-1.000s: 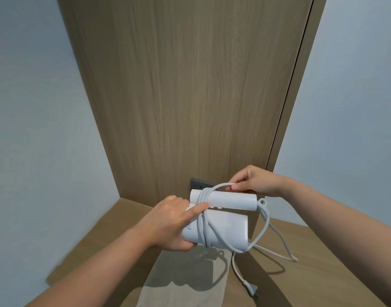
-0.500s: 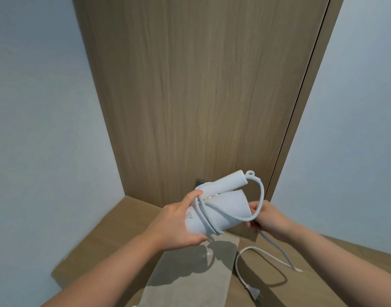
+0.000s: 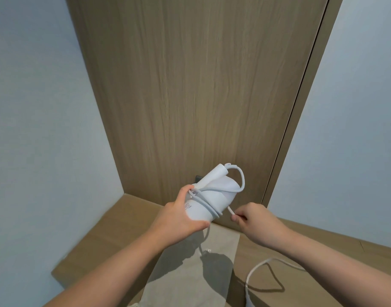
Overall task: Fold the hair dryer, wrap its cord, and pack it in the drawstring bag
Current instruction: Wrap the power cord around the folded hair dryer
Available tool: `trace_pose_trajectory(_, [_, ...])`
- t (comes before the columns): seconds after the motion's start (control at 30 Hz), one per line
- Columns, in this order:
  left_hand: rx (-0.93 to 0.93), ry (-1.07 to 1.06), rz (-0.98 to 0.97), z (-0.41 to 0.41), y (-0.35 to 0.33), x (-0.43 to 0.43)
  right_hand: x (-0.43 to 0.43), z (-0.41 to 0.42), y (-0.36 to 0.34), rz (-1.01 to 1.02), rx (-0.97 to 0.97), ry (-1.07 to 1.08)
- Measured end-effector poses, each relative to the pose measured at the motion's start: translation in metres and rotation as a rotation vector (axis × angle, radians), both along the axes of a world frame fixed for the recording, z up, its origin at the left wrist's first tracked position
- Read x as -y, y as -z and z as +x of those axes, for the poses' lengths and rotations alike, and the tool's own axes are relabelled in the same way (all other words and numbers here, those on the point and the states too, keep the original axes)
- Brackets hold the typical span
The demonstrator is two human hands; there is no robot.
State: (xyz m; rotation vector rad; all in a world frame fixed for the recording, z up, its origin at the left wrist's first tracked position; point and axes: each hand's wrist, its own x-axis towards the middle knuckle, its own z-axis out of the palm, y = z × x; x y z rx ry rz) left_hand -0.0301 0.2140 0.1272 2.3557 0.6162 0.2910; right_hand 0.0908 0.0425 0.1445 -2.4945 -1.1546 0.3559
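Wrapping the cord, with plenty of it left loose

Our left hand (image 3: pixel 179 220) grips the folded hair dryer (image 3: pixel 212 196) above the shelf (image 3: pixel 123 220), thumb pinning the turns at its near end, while our right hand (image 3: pixel 254 220) pinches the cord (image 3: pixel 231 211) just below the body. The turns look slack, and one wide loop stands off the handle; if tension drops, we judge they could slide off. The tail trails across the shelf beside the flat bag (image 3: pixel 190 280) and might snag.
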Motion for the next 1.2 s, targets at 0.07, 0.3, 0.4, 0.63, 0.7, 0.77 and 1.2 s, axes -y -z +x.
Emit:
trace_pose_trajectory(0.07, [-0.004,-0.005,-0.008,0.002,-0.002,0.002,-0.002,-0.006,-0.003,-0.041,0.019,-0.035])
trace_pose_trajectory(0.3, [-0.055,-0.010,0.120,0.005,-0.002,0.013,-0.006,-0.010,-0.013,-0.112,0.022,-0.057])
trace_pose_trajectory(0.4, [-0.073,-0.008,0.224,0.008,-0.004,0.015,-0.008,-0.008,-0.011,-0.130,0.012,-0.068])
trace_pose_trajectory(0.63, [-0.087,-0.002,0.653,0.014,-0.005,0.008,-0.005,-0.007,-0.017,-0.223,-0.031,-0.142])
trace_pose_trajectory(0.7, [-0.093,0.011,0.746,0.015,-0.004,0.005,-0.004,-0.007,-0.022,-0.240,-0.060,-0.170])
trace_pose_trajectory(0.77, [-0.079,0.042,0.798,0.015,-0.003,0.004,-0.003,-0.008,-0.029,-0.266,-0.091,-0.205])
trace_pose_trajectory(1.2, [-0.170,0.351,1.033,0.013,0.005,-0.011,0.007,0.018,-0.100,-0.054,-0.363,-0.464])
